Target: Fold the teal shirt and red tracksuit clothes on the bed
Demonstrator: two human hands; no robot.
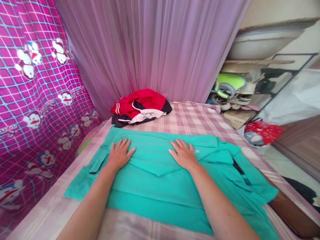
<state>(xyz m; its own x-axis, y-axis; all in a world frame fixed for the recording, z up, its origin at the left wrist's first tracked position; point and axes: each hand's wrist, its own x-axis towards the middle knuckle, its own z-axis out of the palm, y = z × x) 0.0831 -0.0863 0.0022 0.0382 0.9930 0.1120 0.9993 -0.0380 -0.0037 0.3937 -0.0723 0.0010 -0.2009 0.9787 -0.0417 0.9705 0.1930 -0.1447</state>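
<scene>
A teal garment (155,180) lies spread across the bed, with folds and creases towards its right end. It bears a small white mark and dark trim near both ends; its exact kind is hard to tell. My left hand (120,154) rests flat on its left part, fingers spread. On the right, my right hand (183,154) presses flat on the cloth beside the white mark, its fingers also apart. Neither hand grips anything.
Red, black and white clothing (143,106) sits bunched at the bed's far end. A checked sheet (192,116) covers the bed. Behind hangs a purple curtain (160,50); a pink patterned cloth (42,93) hangs at left. Shoes (225,101) stand on a rack at right.
</scene>
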